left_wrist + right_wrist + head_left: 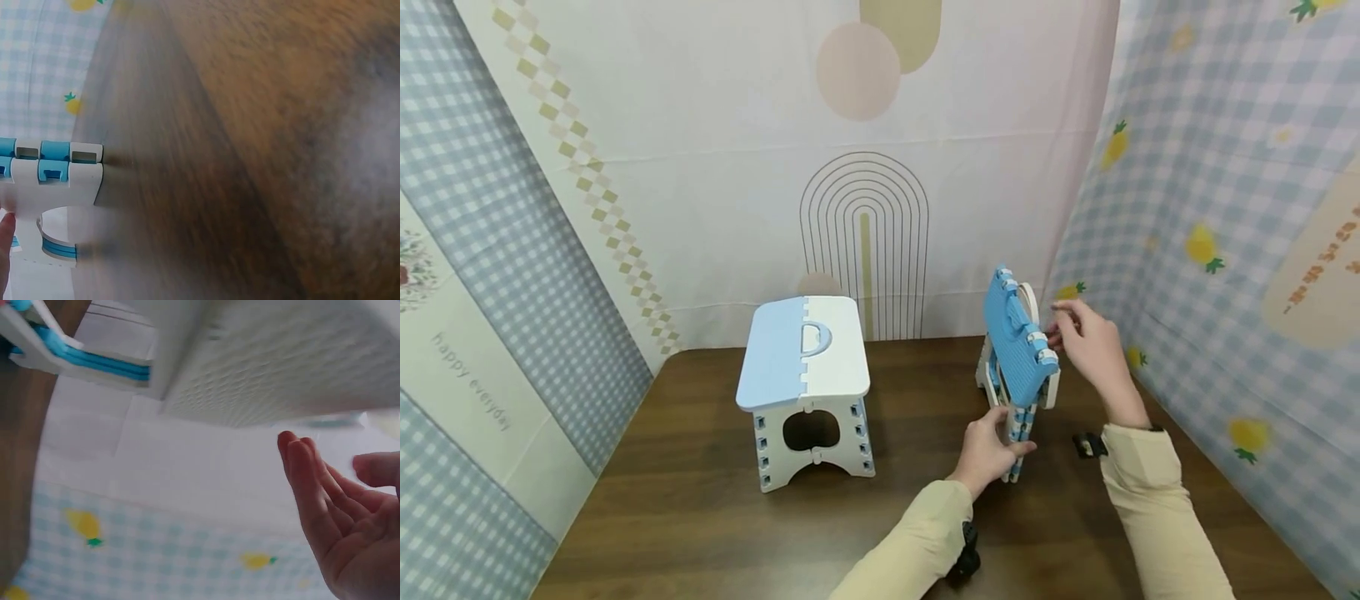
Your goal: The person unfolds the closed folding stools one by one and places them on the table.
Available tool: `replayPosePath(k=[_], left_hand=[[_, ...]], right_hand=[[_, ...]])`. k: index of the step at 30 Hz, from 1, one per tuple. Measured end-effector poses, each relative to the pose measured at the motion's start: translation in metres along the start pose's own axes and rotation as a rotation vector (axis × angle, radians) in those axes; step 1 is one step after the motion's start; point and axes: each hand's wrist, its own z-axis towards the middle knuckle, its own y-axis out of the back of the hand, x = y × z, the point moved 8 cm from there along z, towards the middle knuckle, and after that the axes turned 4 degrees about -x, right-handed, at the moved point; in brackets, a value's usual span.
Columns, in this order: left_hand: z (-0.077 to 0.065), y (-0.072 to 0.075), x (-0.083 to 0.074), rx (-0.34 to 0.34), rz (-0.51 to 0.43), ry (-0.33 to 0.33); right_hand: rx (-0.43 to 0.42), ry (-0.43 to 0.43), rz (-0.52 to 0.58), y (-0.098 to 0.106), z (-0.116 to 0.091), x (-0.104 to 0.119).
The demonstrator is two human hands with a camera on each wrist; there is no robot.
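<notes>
A partly folded blue-and-white folding stool point(1018, 342) stands on the table at the right, its blue seat half tilted steeply and its legs close together. My left hand point(987, 450) grips the near legs low down; in the left wrist view only a fingertip point(7, 231) shows against the white leg panel point(56, 187). Beside the stool's far right side, my right hand point(1093, 346) is raised with fingers loosely bent. The right wrist view shows that hand point(350, 525) holding nothing, just below the textured white seat half point(281, 369).
An unfolded light-blue-and-white stool point(775, 350) stands upright left of centre on the brown wooden table point(685, 483). Hanging cloths enclose the table: a white one point(722, 208) behind, a checked one with lemon-like prints point(1195, 333) at the right, another checked one point(490, 167) at the left.
</notes>
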Motion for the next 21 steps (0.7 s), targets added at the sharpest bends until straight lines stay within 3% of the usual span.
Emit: replayPosePath(k=[2, 5, 8, 10, 14, 21], left_hand=[[0.000, 0.000, 0.000, 0.002, 0.002, 0.001], [0.000, 0.000, 0.000, 0.004, 0.015, -0.010], [-0.001, -0.001, 0.001, 0.004, 0.021, -0.030], [-0.001, -0.001, 0.001, 0.003, 0.023, -0.050], [-0.001, 0.001, 0.000, -0.008, 0.024, -0.079], [0.002, 0.002, -0.001, 0.002, 0.052, -0.089]], right_hand=[[0.052, -0.012, 0.001, -0.004, -0.014, -0.015], [0.233, -0.002, 0.029, -0.025, -0.042, -0.037], [0.460, -0.037, 0.172, -0.057, -0.074, -0.051], [0.536, -0.097, 0.309, -0.074, -0.090, -0.055], [0.479, -0.192, 0.432, -0.091, -0.101, -0.058], [0.337, -0.222, 0.356, -0.098, -0.105, -0.067]])
